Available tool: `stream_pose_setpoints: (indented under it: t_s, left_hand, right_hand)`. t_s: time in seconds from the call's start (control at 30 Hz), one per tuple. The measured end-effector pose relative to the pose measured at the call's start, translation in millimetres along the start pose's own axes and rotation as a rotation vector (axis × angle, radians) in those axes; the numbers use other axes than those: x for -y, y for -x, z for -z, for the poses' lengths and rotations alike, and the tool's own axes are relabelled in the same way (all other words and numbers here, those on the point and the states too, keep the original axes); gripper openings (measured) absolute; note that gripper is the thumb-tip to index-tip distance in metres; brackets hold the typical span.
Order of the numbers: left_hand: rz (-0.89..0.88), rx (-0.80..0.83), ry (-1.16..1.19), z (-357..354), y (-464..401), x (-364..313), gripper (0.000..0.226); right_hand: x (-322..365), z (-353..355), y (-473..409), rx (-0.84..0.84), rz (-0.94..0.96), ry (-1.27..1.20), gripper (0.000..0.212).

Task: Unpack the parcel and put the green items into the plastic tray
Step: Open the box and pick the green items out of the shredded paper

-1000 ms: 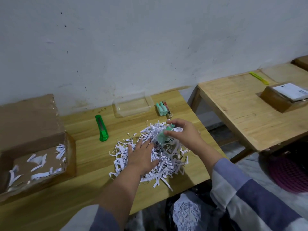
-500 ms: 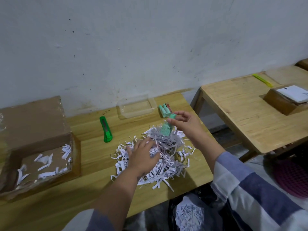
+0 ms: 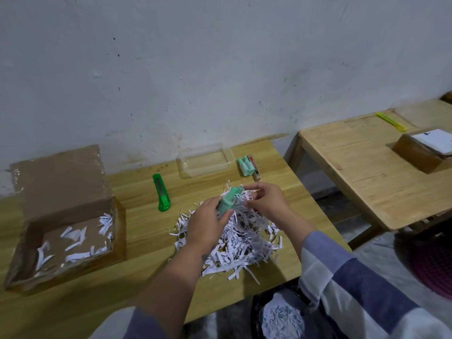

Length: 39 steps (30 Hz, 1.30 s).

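My left hand [image 3: 208,223] grips a mint-green item [image 3: 228,200] above a heap of shredded white paper [image 3: 234,241] on the wooden table [image 3: 146,231]. My right hand [image 3: 265,200] pinches paper strips at the item's upper end. The clear plastic tray [image 3: 205,160] stands by the wall with nothing visible in it. Two more mint-green items [image 3: 246,165] lie just right of the tray, beside a dark red-and-brown piece [image 3: 254,167]. The opened cardboard parcel [image 3: 66,216] sits at the left with a few paper strips inside.
A green utility knife [image 3: 162,193] lies between the parcel and the tray. A second wooden table [image 3: 362,167] to the right carries a cardboard box [image 3: 425,152] and a yellow knife [image 3: 391,122]. A dark bag of shredded paper [image 3: 281,316] sits on the floor below.
The mint-green item has passed from my right hand into my left hand, which rose off the paper heap. My right hand now picks at strips clinging to it.
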<state>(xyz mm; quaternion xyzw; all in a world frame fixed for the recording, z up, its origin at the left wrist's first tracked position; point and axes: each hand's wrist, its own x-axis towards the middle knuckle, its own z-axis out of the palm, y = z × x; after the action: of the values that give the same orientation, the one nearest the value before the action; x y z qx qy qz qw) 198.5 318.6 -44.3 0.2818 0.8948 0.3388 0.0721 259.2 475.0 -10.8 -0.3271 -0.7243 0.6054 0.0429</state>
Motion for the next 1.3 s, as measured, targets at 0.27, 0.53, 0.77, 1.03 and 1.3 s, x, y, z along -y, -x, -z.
stream_pose_setpoints:
  t_s: [0.27, 0.53, 0.77, 1.03, 1.3]
  left_hand:
    - [0.135, -0.105, 0.057, 17, -2, 15, 0.039]
    - [0.13, -0.096, 0.088, 13, -3, 0, 0.039]
    - [0.041, -0.071, 0.065, 4, -8, -20, 0.047]
    - [0.021, 0.425, -0.278, -22, -11, 0, 0.073]
    - [-0.049, 0.408, -0.336, -36, -4, 18, 0.068]
  right_hand:
    - [-6, 5, -6, -0.031, 0.049, 0.368, 0.015]
    - [21, -22, 2, 0.007, 0.17, 0.187, 0.036]
    - [15, -23, -3, -0.099, 0.077, 0.023, 0.046]
    - [17, 26, -47, -0.289, 0.065, 0.155, 0.046]
    - [-19, 44, -102, -0.359, -0.138, 0.418, 0.056]
